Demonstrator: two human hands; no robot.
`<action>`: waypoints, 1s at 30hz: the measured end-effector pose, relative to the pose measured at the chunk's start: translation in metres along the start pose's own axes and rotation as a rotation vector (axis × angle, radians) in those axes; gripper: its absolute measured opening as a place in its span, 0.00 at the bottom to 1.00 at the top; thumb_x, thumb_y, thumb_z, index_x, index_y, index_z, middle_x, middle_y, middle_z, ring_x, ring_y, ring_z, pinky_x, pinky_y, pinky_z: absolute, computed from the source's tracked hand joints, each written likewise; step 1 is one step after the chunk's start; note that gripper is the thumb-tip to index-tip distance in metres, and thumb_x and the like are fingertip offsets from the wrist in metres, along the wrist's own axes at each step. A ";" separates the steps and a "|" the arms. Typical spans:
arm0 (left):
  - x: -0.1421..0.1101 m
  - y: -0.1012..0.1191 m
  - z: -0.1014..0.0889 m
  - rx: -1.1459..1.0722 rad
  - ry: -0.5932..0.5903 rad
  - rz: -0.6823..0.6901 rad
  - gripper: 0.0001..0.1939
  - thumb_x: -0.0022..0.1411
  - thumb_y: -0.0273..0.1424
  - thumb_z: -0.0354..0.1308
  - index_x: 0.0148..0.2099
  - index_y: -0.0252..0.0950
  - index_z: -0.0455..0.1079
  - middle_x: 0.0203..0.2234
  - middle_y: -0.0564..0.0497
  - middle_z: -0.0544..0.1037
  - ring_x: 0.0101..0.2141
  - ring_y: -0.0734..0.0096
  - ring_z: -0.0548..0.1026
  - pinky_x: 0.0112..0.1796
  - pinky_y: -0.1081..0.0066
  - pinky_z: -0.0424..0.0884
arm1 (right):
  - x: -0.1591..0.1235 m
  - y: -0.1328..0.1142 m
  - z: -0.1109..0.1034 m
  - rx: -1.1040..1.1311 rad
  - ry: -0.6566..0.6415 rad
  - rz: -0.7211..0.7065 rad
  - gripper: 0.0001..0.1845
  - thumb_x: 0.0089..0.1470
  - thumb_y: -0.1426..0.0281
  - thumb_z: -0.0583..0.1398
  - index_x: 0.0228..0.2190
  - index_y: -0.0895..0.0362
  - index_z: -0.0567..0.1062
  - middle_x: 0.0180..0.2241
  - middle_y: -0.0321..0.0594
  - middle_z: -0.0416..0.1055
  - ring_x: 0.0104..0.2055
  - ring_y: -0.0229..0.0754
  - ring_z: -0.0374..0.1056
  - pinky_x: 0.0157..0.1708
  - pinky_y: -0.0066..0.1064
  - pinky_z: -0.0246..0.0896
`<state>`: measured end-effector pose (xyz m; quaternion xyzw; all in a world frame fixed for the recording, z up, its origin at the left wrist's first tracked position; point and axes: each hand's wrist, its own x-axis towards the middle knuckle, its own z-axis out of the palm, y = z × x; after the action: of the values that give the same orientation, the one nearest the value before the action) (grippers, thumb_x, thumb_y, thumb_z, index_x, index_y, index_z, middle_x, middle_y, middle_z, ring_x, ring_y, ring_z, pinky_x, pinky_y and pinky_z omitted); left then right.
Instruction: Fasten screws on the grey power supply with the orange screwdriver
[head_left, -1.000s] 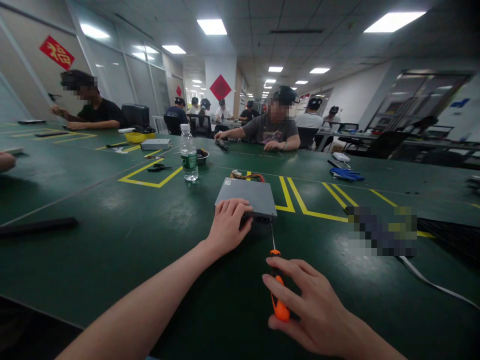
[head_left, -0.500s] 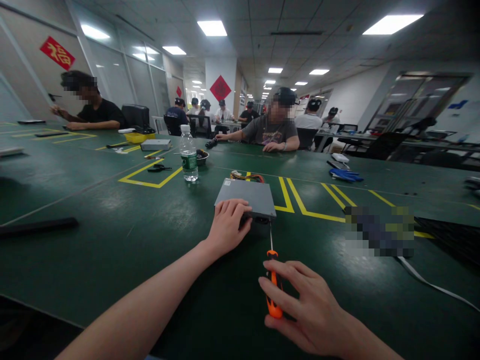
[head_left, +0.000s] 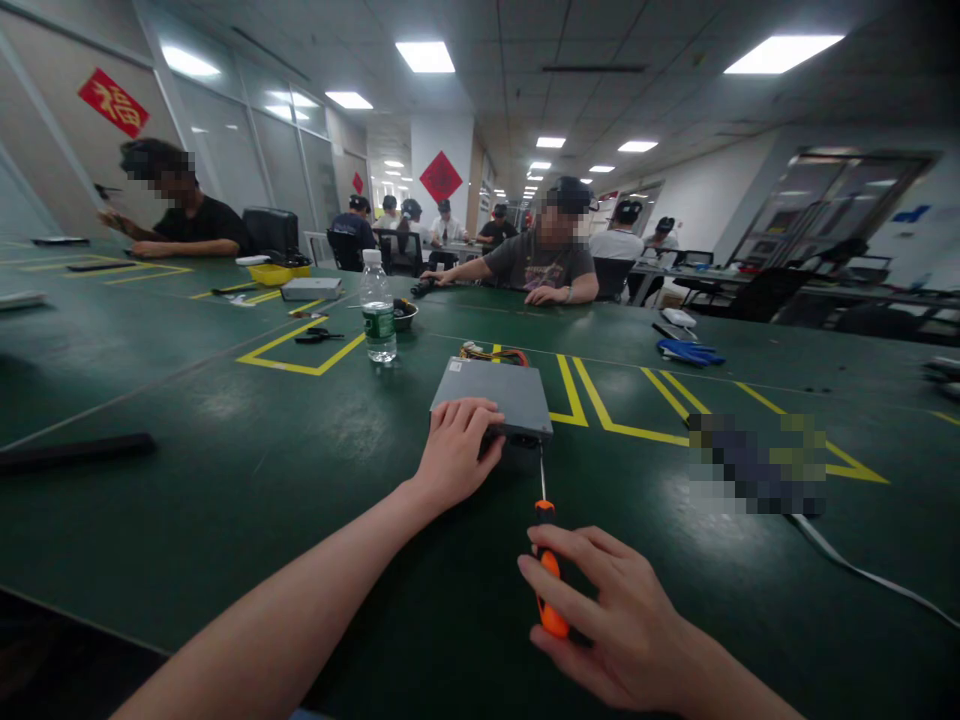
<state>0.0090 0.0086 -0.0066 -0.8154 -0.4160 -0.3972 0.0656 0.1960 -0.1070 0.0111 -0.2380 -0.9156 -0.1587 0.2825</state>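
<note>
A flat grey metal box (head_left: 499, 392) with coloured wires at its far end lies on the green table (head_left: 225, 470). My left hand (head_left: 454, 450) rests on the box's near left corner, fingers curled over its edge. My right hand (head_left: 611, 612) is closed round the orange and black handle of a screwdriver (head_left: 546, 560). The thin shaft points away from me, and its tip meets the near side of the box by its right corner.
A water bottle (head_left: 377, 308), scissors (head_left: 318, 336) and a small bowl (head_left: 403, 314) stand beyond on the left. Blue gloves (head_left: 690, 351) lie at the right. A white cable (head_left: 862, 570) runs across the near right. Several people sit across the table and behind.
My right hand has turned slightly on the screwdriver handle, fingers shifting round it. The left hand and the box have stayed where they were.
</note>
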 end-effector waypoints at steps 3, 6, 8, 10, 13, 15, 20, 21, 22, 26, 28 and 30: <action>0.000 0.000 0.000 -0.002 -0.004 0.000 0.10 0.59 0.29 0.53 0.44 0.39 0.63 0.45 0.50 0.71 0.47 0.64 0.66 0.48 0.61 0.56 | 0.001 -0.001 -0.001 -0.042 0.068 0.007 0.13 0.57 0.66 0.52 0.38 0.61 0.70 0.37 0.53 0.73 0.34 0.44 0.71 0.27 0.32 0.65; 0.000 0.000 0.000 -0.007 -0.012 -0.007 0.10 0.59 0.29 0.53 0.44 0.39 0.63 0.45 0.50 0.71 0.47 0.65 0.66 0.48 0.61 0.56 | -0.002 -0.001 0.001 -0.039 0.151 0.029 0.10 0.56 0.66 0.54 0.34 0.61 0.68 0.34 0.51 0.74 0.31 0.41 0.71 0.28 0.30 0.66; 0.000 0.000 0.000 -0.013 -0.014 -0.006 0.10 0.58 0.29 0.53 0.45 0.39 0.63 0.45 0.50 0.71 0.47 0.65 0.66 0.48 0.62 0.56 | -0.004 0.000 0.002 -0.019 0.151 0.042 0.13 0.56 0.62 0.54 0.35 0.61 0.68 0.34 0.51 0.74 0.32 0.41 0.71 0.30 0.30 0.67; 0.000 0.000 -0.001 -0.017 -0.015 -0.002 0.10 0.58 0.29 0.53 0.45 0.39 0.63 0.45 0.50 0.71 0.47 0.65 0.66 0.47 0.61 0.57 | -0.004 0.001 0.001 -0.001 0.116 0.042 0.17 0.56 0.60 0.53 0.38 0.62 0.68 0.36 0.52 0.73 0.35 0.43 0.71 0.32 0.32 0.68; 0.001 0.000 -0.002 -0.020 -0.009 -0.004 0.10 0.59 0.29 0.53 0.44 0.39 0.63 0.45 0.50 0.71 0.47 0.64 0.66 0.47 0.61 0.57 | -0.002 0.001 -0.001 0.003 0.029 0.007 0.15 0.56 0.65 0.51 0.42 0.61 0.69 0.39 0.52 0.72 0.38 0.45 0.70 0.33 0.34 0.67; 0.001 0.000 -0.002 -0.021 -0.007 -0.005 0.10 0.59 0.29 0.53 0.44 0.40 0.63 0.45 0.50 0.71 0.47 0.64 0.66 0.47 0.61 0.57 | -0.003 0.001 -0.002 -0.023 0.025 -0.009 0.13 0.56 0.67 0.53 0.41 0.60 0.69 0.38 0.52 0.72 0.37 0.44 0.70 0.32 0.33 0.67; 0.001 0.000 0.000 -0.017 0.002 -0.004 0.10 0.58 0.29 0.54 0.44 0.40 0.64 0.45 0.50 0.71 0.47 0.65 0.66 0.47 0.61 0.57 | -0.010 0.003 0.002 -0.048 0.186 0.076 0.11 0.54 0.65 0.57 0.37 0.60 0.66 0.39 0.52 0.73 0.35 0.42 0.72 0.32 0.31 0.68; 0.001 0.000 0.001 -0.017 0.005 -0.005 0.10 0.58 0.29 0.54 0.44 0.40 0.64 0.45 0.50 0.71 0.47 0.65 0.66 0.48 0.61 0.57 | -0.011 0.003 0.003 -0.029 0.201 0.100 0.11 0.54 0.65 0.57 0.37 0.60 0.65 0.39 0.53 0.73 0.35 0.42 0.72 0.32 0.31 0.68; 0.001 0.000 0.001 -0.017 0.007 -0.006 0.10 0.58 0.29 0.54 0.44 0.40 0.64 0.45 0.50 0.71 0.47 0.65 0.66 0.48 0.61 0.57 | -0.011 0.004 0.004 -0.014 0.209 0.117 0.11 0.54 0.65 0.57 0.37 0.60 0.64 0.39 0.53 0.73 0.34 0.42 0.72 0.32 0.31 0.68; 0.001 -0.001 0.002 -0.012 0.002 -0.006 0.10 0.58 0.29 0.54 0.44 0.40 0.64 0.45 0.50 0.71 0.47 0.64 0.66 0.48 0.61 0.57 | -0.007 0.006 0.003 -0.037 0.170 0.098 0.12 0.54 0.66 0.55 0.37 0.60 0.67 0.36 0.50 0.74 0.33 0.42 0.72 0.30 0.30 0.69; 0.001 -0.001 0.002 -0.008 -0.003 -0.006 0.10 0.58 0.30 0.54 0.44 0.40 0.64 0.45 0.50 0.71 0.47 0.64 0.66 0.48 0.61 0.58 | -0.004 0.005 0.001 -0.051 0.152 0.060 0.10 0.53 0.69 0.55 0.38 0.61 0.69 0.35 0.49 0.74 0.32 0.41 0.72 0.30 0.29 0.69; 0.001 -0.001 0.001 -0.005 -0.007 -0.009 0.10 0.58 0.30 0.54 0.44 0.40 0.64 0.45 0.50 0.71 0.47 0.63 0.66 0.47 0.60 0.58 | -0.002 0.004 0.001 -0.039 0.149 0.019 0.09 0.53 0.72 0.55 0.38 0.61 0.70 0.34 0.48 0.74 0.33 0.41 0.72 0.31 0.28 0.69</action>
<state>0.0093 0.0100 -0.0071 -0.8152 -0.4187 -0.3957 0.0603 0.1998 -0.1038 0.0101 -0.2397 -0.8865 -0.1911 0.3467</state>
